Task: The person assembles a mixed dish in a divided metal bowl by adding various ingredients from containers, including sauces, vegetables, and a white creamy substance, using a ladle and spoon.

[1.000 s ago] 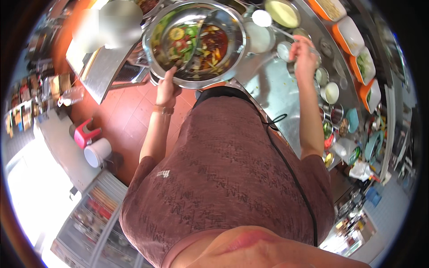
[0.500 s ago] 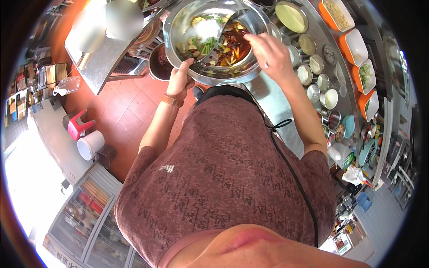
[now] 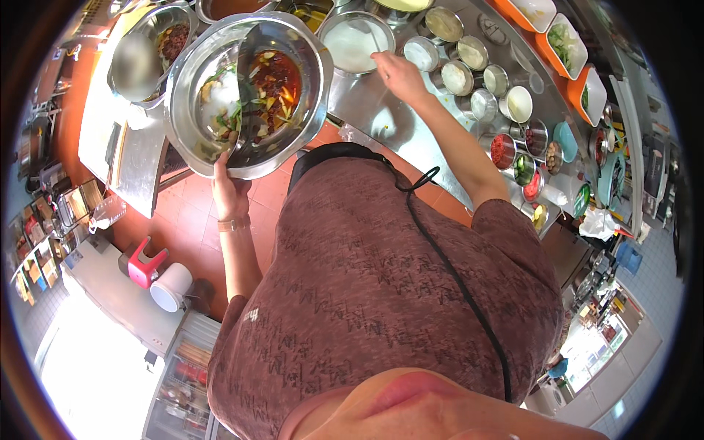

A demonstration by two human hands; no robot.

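Note:
My left hand (image 3: 229,192) grips the near rim of a large steel divided hot pot (image 3: 180,139), thumb on top and fingers underneath. Inside, a curved divider separates a side with white seasoning and green scallion pieces (image 3: 224,110) from a side with red chilli oil, dried chillies and garlic (image 3: 275,92). Over the counter, the fingers of my right hand (image 3: 400,76) are closed on a thin handle (image 3: 379,45). It stands in a round metal bowl of white contents (image 3: 352,44); its lower end is hidden.
Several small metal bowls of seasonings, one with chopped red pieces (image 3: 501,150), line the steel counter (image 3: 381,117) on the right. Orange-and-white containers (image 3: 563,45) stand behind them. At left are another pot (image 3: 174,40), a steel table (image 3: 136,158) and a red stool (image 3: 145,262).
The divided hot pot has shifted left with my left hand on its rim. My right hand has left its chilli side for the bowl of white contents, where it holds the handle.

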